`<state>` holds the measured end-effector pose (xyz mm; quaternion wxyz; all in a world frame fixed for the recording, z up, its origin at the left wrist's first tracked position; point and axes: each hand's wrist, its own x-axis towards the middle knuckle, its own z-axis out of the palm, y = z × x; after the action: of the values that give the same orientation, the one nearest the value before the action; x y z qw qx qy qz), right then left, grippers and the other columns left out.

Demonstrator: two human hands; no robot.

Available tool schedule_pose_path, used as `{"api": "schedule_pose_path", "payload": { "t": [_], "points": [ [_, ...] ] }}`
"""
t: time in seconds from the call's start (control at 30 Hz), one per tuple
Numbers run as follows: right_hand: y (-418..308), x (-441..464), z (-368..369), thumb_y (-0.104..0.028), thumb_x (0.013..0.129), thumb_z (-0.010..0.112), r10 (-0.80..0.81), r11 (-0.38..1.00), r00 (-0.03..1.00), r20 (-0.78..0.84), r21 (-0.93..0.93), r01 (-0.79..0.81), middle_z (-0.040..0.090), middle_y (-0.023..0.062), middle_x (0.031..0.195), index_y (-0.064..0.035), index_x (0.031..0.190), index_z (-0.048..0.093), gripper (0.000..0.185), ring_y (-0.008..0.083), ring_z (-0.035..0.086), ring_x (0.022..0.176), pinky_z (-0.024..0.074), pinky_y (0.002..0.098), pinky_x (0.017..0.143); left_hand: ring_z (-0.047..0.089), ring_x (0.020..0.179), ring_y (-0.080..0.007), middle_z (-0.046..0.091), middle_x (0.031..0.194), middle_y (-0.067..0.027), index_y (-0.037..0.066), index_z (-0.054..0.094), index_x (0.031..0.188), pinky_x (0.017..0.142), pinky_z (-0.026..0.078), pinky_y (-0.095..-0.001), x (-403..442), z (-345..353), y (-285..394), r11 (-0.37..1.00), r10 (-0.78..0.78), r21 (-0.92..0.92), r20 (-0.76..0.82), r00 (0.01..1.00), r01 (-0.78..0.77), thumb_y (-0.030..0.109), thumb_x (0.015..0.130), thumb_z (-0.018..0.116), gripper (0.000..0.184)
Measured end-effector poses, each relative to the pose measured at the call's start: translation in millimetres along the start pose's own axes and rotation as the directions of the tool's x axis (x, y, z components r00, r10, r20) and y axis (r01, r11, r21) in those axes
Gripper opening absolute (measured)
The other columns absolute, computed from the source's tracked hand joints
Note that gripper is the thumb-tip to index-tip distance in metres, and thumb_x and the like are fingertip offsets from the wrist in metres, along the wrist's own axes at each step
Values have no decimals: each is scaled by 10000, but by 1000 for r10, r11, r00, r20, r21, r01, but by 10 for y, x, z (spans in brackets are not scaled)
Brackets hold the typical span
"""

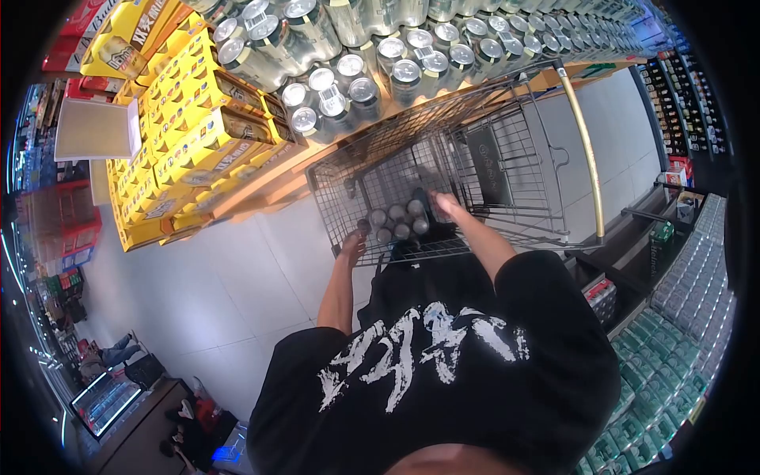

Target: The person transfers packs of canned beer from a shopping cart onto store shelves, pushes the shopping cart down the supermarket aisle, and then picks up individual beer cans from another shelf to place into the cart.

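Left hand (353,246) and right hand (448,205) flank grey cylindrical metal cans (402,230) left and right, likely for balance; finger grip (shadowed) I cannot tell.

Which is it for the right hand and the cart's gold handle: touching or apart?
Apart: the head view shows a wide gap between the right hand and the gold handle.

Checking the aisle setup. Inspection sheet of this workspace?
Surface: pale tiled floor under the wire cart.
Job's things: clustered dark cans within the cart's outline; resting or held, unclear.
Clutter: yellow cartons stacked left of the cart.
Grips: left grip and right grip flank the dark cans; contact unclear.
Cables: nothing seen.
Surroundings: silver-topped cans beyond the cart; green packs lower right.
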<state>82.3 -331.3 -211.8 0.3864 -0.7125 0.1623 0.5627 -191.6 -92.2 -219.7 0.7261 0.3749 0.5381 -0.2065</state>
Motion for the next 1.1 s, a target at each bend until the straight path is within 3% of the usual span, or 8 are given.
{"api": "schedule_pose_path", "payload": {
  "t": [0.3, 0.4, 0.53, 0.77, 0.87, 0.97, 1.03, 1.1],
  "points": [
    [343, 154, 225, -741, 824, 474, 234, 967, 972, 2, 98, -233, 225, 208, 1548, -109, 1517, 198, 978, 457, 291, 1367, 289, 564, 1078, 529, 795, -185, 526, 930, -80, 84, 550, 1240, 625, 496, -357, 751, -58, -321, 967, 43, 255, -253, 967, 23, 528, 815, 644, 622],
    [499, 432, 310, -726, 836, 470, 304, 952, 952, 44, 32, -305, 267, 244, 1513, -124, 1510, 223, 937, 477, 312, 1342, 296, 571, 1068, 515, 1124, -335, 534, 1251, -170, 7, 526, 1318, 826, 475, -540, 433, 208, -29, 967, -189, 108, -305, 933, 231, 689, 804, 562, 854],
    [674, 698, 342, -750, 823, 464, 283, 953, 951, 124, 77, -294, 316, 216, 1488, -110, 1482, 315, 931, 410, 350, 1330, 290, 561, 1070, 311, 1374, -386, 313, 1514, -182, 4, 309, 1473, 1027, 347, -571, 596, 261, -115, 991, -131, -11, -187, 974, 131, 763, 783, 529, 1049],
    [473, 841, 223, -908, 668, 459, 383, 830, 792, 476, 201, -521, 336, 159, 1507, -173, 1498, 300, 1120, 387, 337, 1360, 239, 583, 1092, 475, 1259, -322, 473, 1400, -153, 81, 409, 1428, 964, 446, -512, 348, 638, 424, 936, -184, -322, -110, 977, 140, 787, 805, 467, 943],
    [82, 522, 324, -921, 650, 461, 228, 842, 756, 614, 265, -469, 411, 87, 1476, -224, 1426, 441, 1043, 354, 375, 1324, 231, 600, 1068, 566, 1161, -327, 538, 1324, -171, 113, 454, 1397, 926, 496, -507, 847, 568, 203, 880, -147, -443, 92, 985, 172, 812, 771, 481, 938],
    [76, 669, 393, -915, 654, 467, 319, 832, 745, 585, 202, -516, 455, 53, 1446, -247, 1371, 507, 981, 328, 397, 1301, 260, 579, 1051, 617, 1090, -293, 616, 1237, -125, 136, 533, 1329, 923, 507, -500, 1266, 480, 28, 801, -133, -535, 280, 951, 270, 789, 781, 506, 852],
    [-122, 388, 454, -859, 667, 545, 119, 948, 849, 515, 195, -251, 449, 54, 1446, -233, 1374, 501, 945, 286, 422, 1292, 283, 555, 1057, 605, 1090, -297, 616, 1226, -123, 135, 539, 1323, 916, 497, -502, 1208, 475, 66, 776, -166, -536, 336, 927, 333, 787, 779, 515, 850],
    [24, 692, 476, -805, 676, 610, 208, 868, 792, 573, 265, -420, 451, 51, 1441, -224, 1367, 505, 909, 264, 436, 1284, 303, 518, 1067, 598, 1092, -301, 617, 1222, -120, 150, 544, 1320, 907, 489, -512, 1237, 425, 64, 779, -212, -506, 344, 915, 371, 780, 769, 536, 837]
  ]
}}
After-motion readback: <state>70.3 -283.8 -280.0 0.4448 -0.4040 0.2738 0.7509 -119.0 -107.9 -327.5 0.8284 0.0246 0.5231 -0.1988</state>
